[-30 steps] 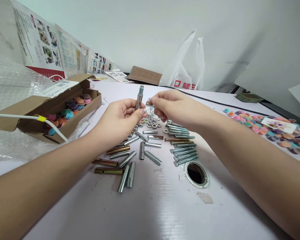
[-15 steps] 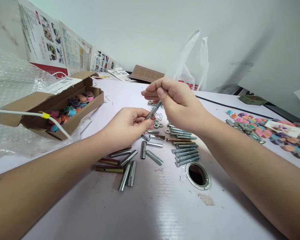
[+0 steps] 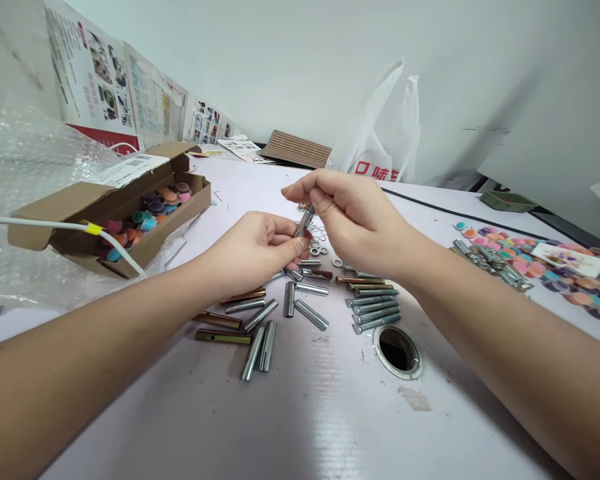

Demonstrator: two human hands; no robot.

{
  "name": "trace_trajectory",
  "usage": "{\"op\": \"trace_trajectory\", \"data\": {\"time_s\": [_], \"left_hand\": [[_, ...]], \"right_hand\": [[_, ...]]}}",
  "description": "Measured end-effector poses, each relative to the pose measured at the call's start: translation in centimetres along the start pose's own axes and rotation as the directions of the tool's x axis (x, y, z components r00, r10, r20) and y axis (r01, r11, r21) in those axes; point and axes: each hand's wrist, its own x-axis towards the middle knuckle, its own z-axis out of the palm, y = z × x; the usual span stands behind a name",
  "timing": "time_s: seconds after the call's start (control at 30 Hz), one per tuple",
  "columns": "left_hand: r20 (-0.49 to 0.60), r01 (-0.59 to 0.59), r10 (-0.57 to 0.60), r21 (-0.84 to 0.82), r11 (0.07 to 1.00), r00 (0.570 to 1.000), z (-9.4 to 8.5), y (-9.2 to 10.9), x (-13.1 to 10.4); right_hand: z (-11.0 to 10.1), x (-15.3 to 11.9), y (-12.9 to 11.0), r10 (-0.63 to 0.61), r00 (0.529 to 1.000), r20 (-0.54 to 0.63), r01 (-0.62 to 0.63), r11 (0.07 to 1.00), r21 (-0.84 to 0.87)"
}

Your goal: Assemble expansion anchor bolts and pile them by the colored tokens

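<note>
Silver cylindrical metal bolt (image 3: pixel 305 222): tilted, in front of silver metal ring washers (image 3: pixel 315 252).
Left grip (image 3: pixel 263 248): we pinch its lower part.
Right grip (image 3: pixel 359 217): half-curled at its top; clasping, we cannot tell.
Silver metal tubes (image 3: pixel 312 315): our side of the washers.

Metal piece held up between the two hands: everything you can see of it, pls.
The metal piece is a slim, silvery-grey cylinder with a shiny, metallic look. It is tilted, its upper end leaning toward the right hand. The left hand grips its lower part; the right hand is at its upper end, though its exact hold is hidden. Both ends are covered, so threads or a nut can't be made out. It is held above the white table.
</note>
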Motion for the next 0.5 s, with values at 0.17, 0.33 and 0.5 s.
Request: {"op": "trace_trajectory", "data": {"time_s": [0.17,0.33,0.5], "left_hand": [[-0.007,-0.025,0.025,-0.034,0.999,1.0,0.04,-0.46,0.16],[-0.078,-0.084,0.079,-0.058,0.995,0.994,0.1,-0.4,0.29],[-0.187,-0.145,0.11,-0.184,0.972,0.976,0.14,-0.44,0.44]], "right_hand": [[0.16,-0.23,0.62,-0.126,0.99,0.068,0.139,0.956,-0.26],[-0.13,-0.2,-0.07,-0.207,0.978,0.014,0.205,0.955,-0.216],[-0.21,-0.09,-0.18,-0.07,0.982,-0.173,0.037,0.982,-0.187]]}}
